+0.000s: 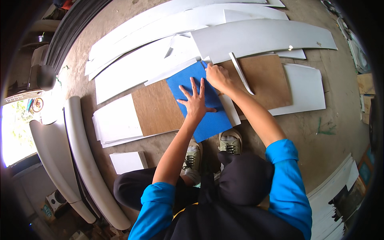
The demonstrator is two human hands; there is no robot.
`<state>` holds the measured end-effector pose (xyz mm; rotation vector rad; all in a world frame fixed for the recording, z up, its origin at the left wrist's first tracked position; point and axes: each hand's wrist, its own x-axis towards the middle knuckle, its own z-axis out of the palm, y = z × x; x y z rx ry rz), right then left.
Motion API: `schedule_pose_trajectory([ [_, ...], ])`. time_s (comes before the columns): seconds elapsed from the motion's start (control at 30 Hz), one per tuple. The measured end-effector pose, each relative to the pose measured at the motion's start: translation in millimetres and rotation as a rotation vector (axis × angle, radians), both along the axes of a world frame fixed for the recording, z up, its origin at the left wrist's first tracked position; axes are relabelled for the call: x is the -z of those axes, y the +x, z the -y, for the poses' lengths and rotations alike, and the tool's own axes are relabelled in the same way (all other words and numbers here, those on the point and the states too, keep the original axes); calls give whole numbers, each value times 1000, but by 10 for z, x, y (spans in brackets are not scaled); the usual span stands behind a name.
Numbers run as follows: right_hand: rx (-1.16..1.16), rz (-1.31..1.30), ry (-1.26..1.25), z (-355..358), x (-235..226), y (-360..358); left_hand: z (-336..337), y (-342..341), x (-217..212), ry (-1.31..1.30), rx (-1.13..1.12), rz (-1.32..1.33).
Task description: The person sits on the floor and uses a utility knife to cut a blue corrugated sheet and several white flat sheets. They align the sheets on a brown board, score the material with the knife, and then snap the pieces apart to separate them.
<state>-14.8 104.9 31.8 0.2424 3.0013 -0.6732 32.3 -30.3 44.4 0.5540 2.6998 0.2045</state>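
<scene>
My left hand spreading wide, pressing blue sheet over brown board. Right hand curling at far corner; can't tell what I'm gripping. If I'm pressing unevenly, sheet could be skewing.

You have a dull brown concrete floor around you. On your left, white daylight floods a bright opening.

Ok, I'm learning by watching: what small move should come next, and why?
Perhaps draw the right hand back along the blue sheet: it is curled at the sheet's upper right corner, while the left hand lies spread on top.
</scene>
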Motion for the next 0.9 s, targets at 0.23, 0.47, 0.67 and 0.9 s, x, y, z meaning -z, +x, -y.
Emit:
schedule_pose_trajectory([
  [0.23, -32, 34, -59, 89, 7, -57, 52, -2, 19, -1, 5, -15],
  [0.47, -20, 138, 20, 169, -111, -137, 34, -25, 34, -2, 14, -22],
  [0.67, 14, 182, -122, 135, -87, 482, 32, -14, 41, -43, -13, 10],
  [0.9, 22, 377, -137, 68, -77, 1944, -1, -9, 78, -28, -13, 4],
])
